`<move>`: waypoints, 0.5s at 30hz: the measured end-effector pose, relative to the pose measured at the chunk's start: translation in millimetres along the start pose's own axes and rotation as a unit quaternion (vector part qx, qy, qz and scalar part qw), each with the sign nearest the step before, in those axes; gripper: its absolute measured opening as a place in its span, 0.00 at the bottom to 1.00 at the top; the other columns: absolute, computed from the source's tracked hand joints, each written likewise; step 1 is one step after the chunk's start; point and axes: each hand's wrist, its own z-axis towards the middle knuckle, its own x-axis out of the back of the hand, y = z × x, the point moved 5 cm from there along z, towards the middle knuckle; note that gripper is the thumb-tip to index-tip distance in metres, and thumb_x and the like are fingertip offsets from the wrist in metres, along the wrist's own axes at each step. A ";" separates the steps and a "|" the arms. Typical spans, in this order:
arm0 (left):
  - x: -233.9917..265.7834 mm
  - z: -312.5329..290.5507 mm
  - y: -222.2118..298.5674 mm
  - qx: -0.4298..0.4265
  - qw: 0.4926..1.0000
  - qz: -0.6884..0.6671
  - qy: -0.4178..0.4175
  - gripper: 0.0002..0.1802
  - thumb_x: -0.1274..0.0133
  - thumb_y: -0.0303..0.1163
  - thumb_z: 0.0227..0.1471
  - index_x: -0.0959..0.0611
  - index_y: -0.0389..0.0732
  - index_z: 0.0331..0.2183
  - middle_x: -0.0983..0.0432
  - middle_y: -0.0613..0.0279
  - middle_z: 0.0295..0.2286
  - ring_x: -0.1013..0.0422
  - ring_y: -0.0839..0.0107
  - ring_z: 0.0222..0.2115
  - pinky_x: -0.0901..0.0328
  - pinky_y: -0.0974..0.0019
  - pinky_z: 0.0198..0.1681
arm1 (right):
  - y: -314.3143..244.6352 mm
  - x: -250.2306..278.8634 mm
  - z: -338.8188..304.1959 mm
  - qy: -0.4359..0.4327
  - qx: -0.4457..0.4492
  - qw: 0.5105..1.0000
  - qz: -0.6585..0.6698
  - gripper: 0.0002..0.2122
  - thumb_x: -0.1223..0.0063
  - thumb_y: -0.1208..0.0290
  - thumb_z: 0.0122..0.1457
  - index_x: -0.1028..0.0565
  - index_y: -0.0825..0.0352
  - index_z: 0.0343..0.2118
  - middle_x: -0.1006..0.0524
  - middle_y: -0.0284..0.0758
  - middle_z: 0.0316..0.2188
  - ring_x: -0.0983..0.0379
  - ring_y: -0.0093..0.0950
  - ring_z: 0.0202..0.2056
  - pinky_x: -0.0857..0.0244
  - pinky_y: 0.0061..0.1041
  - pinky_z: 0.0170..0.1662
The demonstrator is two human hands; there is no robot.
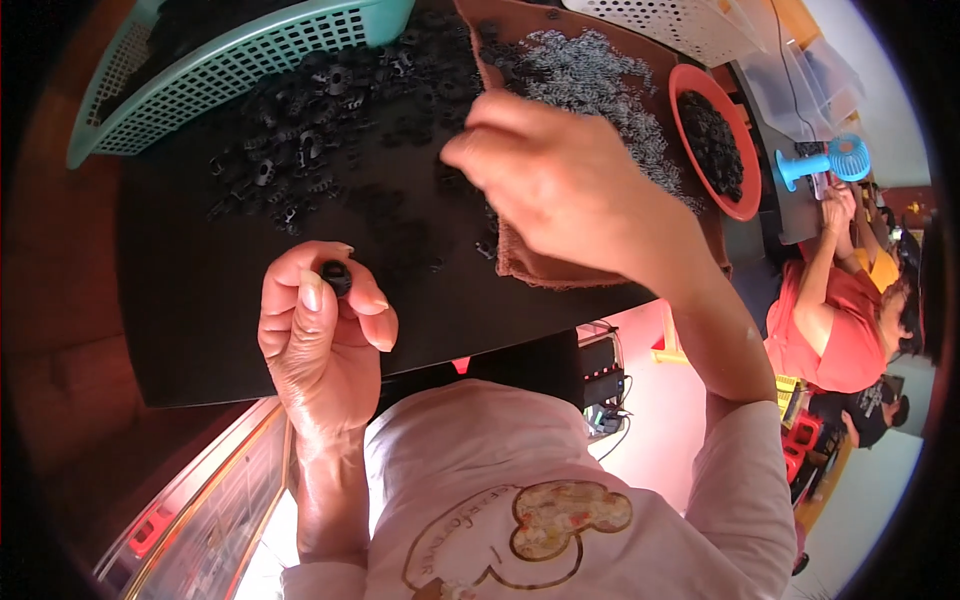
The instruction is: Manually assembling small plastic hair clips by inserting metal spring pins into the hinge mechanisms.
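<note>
Black and glossy, a small rounded part (337,278) sits in the left hand (325,335), pinched between the thumb and the curled fingers. That grip is narrow and closed about the part, palm turned upward, just above the near left portion of the dark surface (220,340). The right hand (560,180) is over the left part of a brown cloth (560,272), its fingers bent in toward the thumb and pointing left. It is blurred, and I cannot tell whether its grip holds anything.

On the cloth, behind and to the right of the right hand, spreads a heap of small silver-grey pieces (600,85). Left of the cloth lies a loose scatter of black parts (310,130), thickest near a green perforated basket (250,75) at the far left; a few stray ones lie close to the cloth's left edge. Dark contents fill part of that basket.

To the right of the silver-grey heap stands a red-orange bowl (748,205) containing many small black pieces (712,145). Beyond it are a white perforated basket (670,25), a clear plastic container (800,90) and a light-blue fan (820,165). Farther right, a person in a red top (830,330) sits with arms extended toward another work area.
</note>
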 end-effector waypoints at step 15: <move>-9.7 -6.3 -2.2 0.020 0.999 -0.005 -0.030 0.15 0.49 0.38 0.60 0.26 0.34 0.38 0.30 0.60 0.20 0.38 0.77 0.16 0.43 0.76 0.19 | 25.1 32.6 -74.3 -0.051 -0.098 0.993 0.049 0.03 0.46 0.75 0.53 0.28 0.66 0.29 0.31 0.35 0.28 0.29 0.38 0.28 0.35 0.34 0.27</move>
